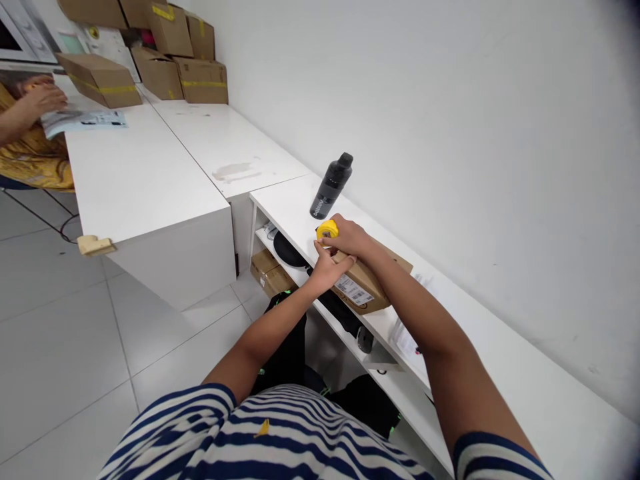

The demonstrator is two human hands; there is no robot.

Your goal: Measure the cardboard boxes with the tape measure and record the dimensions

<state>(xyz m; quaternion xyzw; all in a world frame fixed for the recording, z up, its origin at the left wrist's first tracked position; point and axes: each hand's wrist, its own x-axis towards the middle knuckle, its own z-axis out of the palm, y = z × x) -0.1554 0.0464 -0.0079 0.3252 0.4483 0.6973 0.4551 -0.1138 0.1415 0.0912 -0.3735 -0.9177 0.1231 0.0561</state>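
A small brown cardboard box [367, 283] with a white shipping label lies on the white desk [500, 347] against the wall. My right hand [350, 237] is closed around a yellow tape dispenser [327, 230] at the box's far end. My left hand [327, 267] presses on the near side of the box, its fingers curled over the top edge right beside the dispenser.
A dark water bottle [331, 186] stands just beyond the box. Papers [407, 337] lie on the desk nearer me. The shelf below holds a black object and a small box [270, 272]. Cardboard boxes [165, 53] are stacked at the far left, where another person's hand [43, 100] rests on papers.
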